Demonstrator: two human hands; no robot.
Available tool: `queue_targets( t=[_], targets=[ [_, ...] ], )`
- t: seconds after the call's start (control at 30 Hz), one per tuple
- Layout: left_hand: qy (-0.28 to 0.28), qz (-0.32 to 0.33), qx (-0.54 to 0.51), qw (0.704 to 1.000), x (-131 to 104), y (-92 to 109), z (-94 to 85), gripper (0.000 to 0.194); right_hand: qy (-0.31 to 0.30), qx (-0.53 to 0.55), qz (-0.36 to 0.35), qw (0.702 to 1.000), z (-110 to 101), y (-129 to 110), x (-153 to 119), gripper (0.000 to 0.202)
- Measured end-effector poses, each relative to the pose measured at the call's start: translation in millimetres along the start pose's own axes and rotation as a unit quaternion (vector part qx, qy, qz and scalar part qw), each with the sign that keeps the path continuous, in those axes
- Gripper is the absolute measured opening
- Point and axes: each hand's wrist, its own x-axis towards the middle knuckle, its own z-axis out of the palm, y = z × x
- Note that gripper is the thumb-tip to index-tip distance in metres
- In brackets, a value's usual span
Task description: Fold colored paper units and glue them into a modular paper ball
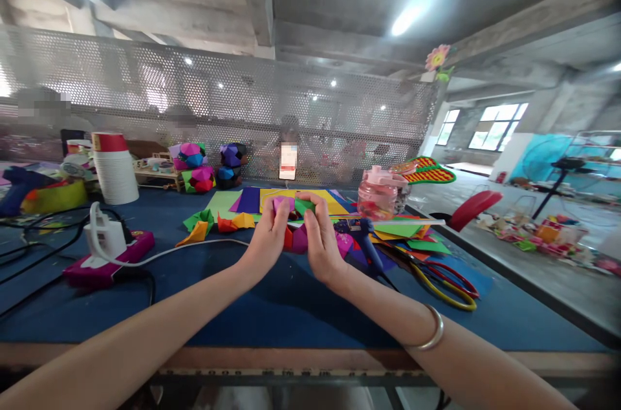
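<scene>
Between my two hands is a folded-paper ball point(299, 240) with purple, green and red faces, held above the blue table. My left hand point(269, 232) is closed on its left side, and my right hand point(323, 238) wraps its right side; the fingers hide much of it. Left of it lie folded paper pieces, a green one point(200, 221), an orange one point(196, 233) and a red-orange one point(235, 222). A blue glue gun point(365, 242) rests just right of my right hand. Beyond my hands are flat coloured paper sheets point(250, 200).
Scissors point(449, 280) with red and yellow handles lie on the right, near more paper point(427, 244). Behind stand a pink jar point(376, 193) and a phone point(288, 161). On the left are stacked paper cups point(115, 171), a purple power strip point(109, 261) with cables, and finished paper balls point(194, 167).
</scene>
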Motion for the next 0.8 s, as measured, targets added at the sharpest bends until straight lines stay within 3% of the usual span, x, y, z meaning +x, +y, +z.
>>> queue_targets(
  t=[0.33,0.47,0.53,0.63,0.73,0.8],
  targets=[
    [-0.035,-0.06,-0.073,0.995,6,7,-3.5,0.033,-0.011,0.013,0.047,0.999,-4,-4,7,0.034],
    [-0.029,0.015,-0.018,0.999,10,11,-11.6,0.032,0.046,0.061,0.133,0.988,-6,0,13,0.043],
    [-0.018,0.089,0.067,0.994,11,12,-19.1,0.031,0.056,0.134,0.247,0.958,-8,4,17,0.047],
    [-0.034,0.191,0.179,0.964,14,13,-31.6,0.035,-0.02,0.29,0.42,0.86,-14,7,21,0.056],
    [-0.082,0.278,0.239,0.927,15,13,-40.1,0.038,-0.146,0.404,0.475,0.768,-20,5,24,0.063],
    [-0.123,0.31,0.255,0.908,16,14,-42.4,0.04,-0.193,0.436,0.468,0.744,-21,3,25,0.064]
  ],
)
